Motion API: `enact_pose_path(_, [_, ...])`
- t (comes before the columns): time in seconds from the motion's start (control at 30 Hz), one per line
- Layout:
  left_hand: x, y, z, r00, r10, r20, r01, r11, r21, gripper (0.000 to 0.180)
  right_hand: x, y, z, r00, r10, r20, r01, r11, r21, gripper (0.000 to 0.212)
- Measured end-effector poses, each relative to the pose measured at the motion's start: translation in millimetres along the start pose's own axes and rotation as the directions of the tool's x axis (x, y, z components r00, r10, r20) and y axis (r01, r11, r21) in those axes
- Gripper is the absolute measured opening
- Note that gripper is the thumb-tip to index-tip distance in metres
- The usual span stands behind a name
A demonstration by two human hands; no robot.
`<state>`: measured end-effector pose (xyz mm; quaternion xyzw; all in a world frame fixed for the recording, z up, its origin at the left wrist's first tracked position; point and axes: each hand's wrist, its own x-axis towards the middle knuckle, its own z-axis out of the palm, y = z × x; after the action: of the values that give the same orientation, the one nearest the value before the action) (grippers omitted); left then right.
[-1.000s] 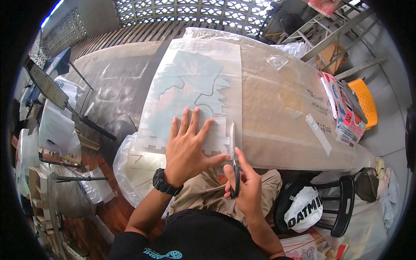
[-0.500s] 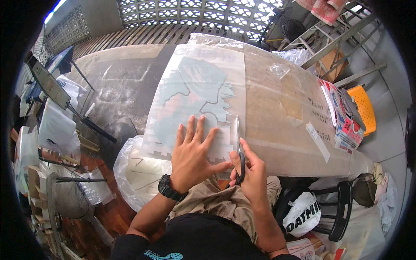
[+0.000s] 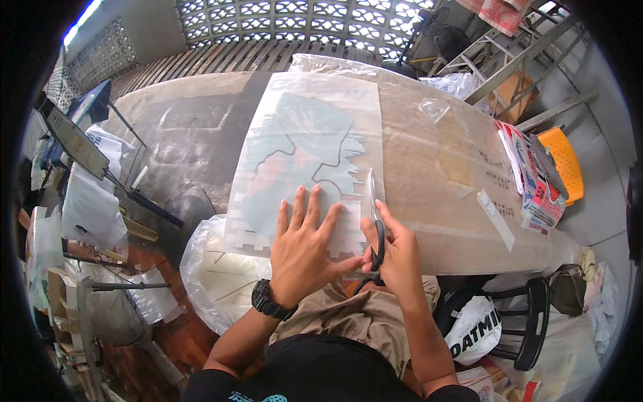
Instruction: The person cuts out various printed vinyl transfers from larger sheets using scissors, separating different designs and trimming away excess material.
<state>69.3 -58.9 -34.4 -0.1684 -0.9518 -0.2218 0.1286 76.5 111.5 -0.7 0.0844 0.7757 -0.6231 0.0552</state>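
Note:
A large translucent sheet (image 3: 368,137) lies on the covered table, with pale blue and pinkish shapes and dark curved lines on it. My left hand (image 3: 299,244) presses flat on its near part, fingers spread and thumb pointing toward the scissors. Wrapped round the black handles of a pair of scissors (image 3: 372,194) is my right hand (image 3: 398,251). The silvery blades point away from me, at the sheet's right margin. How far apart the blades stand is hard to make out.
Brownish covering (image 3: 429,201) spans the table, with a white strip (image 3: 496,220) on its right. Printed papers (image 3: 529,171) and an orange plastic piece (image 3: 561,164) lie at the right edge. A jointed arm (image 3: 151,206) reaches in from the left. Near right stands a black chair (image 3: 534,325).
The scissors and my right hand have moved a little farther away from me along the sheet's right side. My left hand stays flat on the sheet. The whole view has shifted slightly.

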Motion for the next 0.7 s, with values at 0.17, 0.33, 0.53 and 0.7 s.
enact_pose_path(0.17, [0.7,2.8,-2.4,0.999,0.016,-0.036,-0.016,1.0,-0.012,0.086,11.6,2.0,0.2,0.999,-0.027,-0.017,0.027,0.999,0.031,0.067])
enact_pose_path(0.33, [-0.6,1.2,-0.6,0.999,0.012,-0.037,-0.013,1.0,-0.017,0.088,24.7,7.1,1.0,0.997,-0.076,-0.032,0.075,0.997,-0.012,0.067])
enact_pose_path(0.53, [-0.4,-0.3,-1.3,1.0,0.008,-0.007,-0.008,1.0,-0.01,0.092,34.8,-2.5,-0.7,0.999,-0.048,-0.006,0.048,0.999,-0.003,0.069])
enact_pose_path(0.7, [-0.4,0.4,-3.6,1.0,0.0,0.016,0.0,1.0,-0.004,0.091,48.8,-12.0,-2.5,1.0,-0.019,0.011,0.019,0.999,0.045,0.071])
